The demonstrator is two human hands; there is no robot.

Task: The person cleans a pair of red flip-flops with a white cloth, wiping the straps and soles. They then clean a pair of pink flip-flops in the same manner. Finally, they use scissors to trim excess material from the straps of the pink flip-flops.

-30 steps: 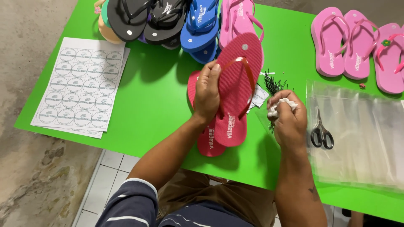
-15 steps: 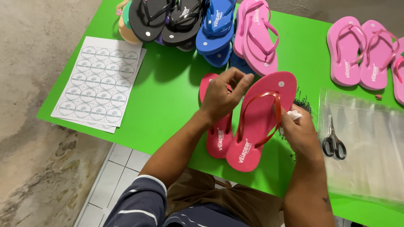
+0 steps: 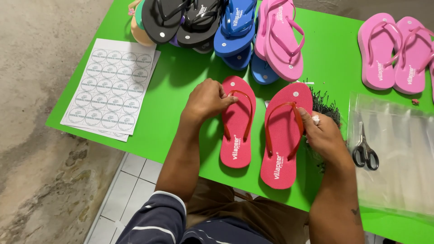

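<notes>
Two red flip-flops lie side by side, soles down, on the green table. My left hand rests on the left red flip-flop, fingers touching its strap near the toe. My right hand grips the right edge of the right red flip-flop, thumb at its strap, with something small and white between the fingers.
A sheet of round stickers lies at the left. Black, blue and pink flip-flops are piled at the back, more pink ones at the far right. Scissors lie on clear plastic bags. Small black fasteners are heaped beside my right hand.
The raised red flip-flop has been laid flat beside the other one. My left hand has moved from the raised one onto the left flip-flop.
</notes>
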